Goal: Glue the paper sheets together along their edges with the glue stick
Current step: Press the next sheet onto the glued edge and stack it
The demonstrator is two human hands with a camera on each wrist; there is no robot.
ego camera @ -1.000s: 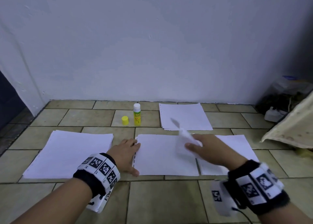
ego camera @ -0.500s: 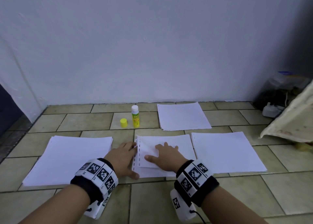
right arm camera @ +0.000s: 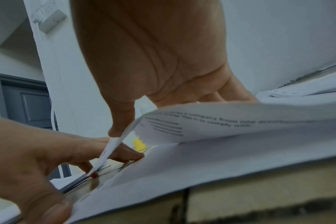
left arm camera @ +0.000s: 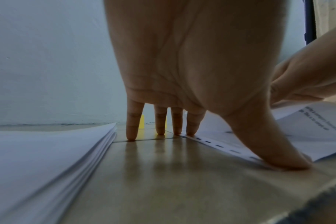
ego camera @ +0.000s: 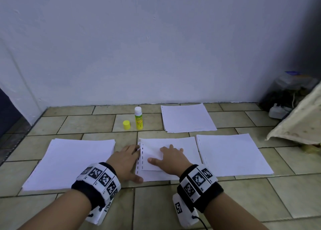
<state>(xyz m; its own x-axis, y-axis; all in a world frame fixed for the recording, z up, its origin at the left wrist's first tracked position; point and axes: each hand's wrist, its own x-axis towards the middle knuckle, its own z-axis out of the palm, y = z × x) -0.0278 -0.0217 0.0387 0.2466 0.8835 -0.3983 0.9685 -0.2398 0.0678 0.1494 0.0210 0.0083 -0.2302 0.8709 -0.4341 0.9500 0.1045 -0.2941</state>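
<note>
On the tiled floor a white middle sheet (ego camera: 184, 142) has a perforated left edge (left arm camera: 220, 146). A smaller printed sheet (ego camera: 152, 160) lies on it, bowed up off it in the right wrist view (right arm camera: 230, 121). My right hand (ego camera: 169, 160) rests spread on that upper sheet, its thumb at the sheet's left edge. With straight fingers my left hand (ego camera: 126, 162) touches the floor and the perforated edge, the thumb pressing the lower left corner. The glue stick (ego camera: 138, 118) stands uncapped beyond, its yellow cap (ego camera: 126, 125) beside it.
A thick paper stack (ego camera: 69, 160) lies left of my left hand, another stack (ego camera: 231, 153) to the right, and a third (ego camera: 187, 117) near the wall. A pale sack (ego camera: 298, 120) and dark clutter (ego camera: 284, 97) fill the right corner.
My right hand carried a sheet from the right stack over onto the middle sheet and now lies on it. The left hand has stayed at the perforated edge.
</note>
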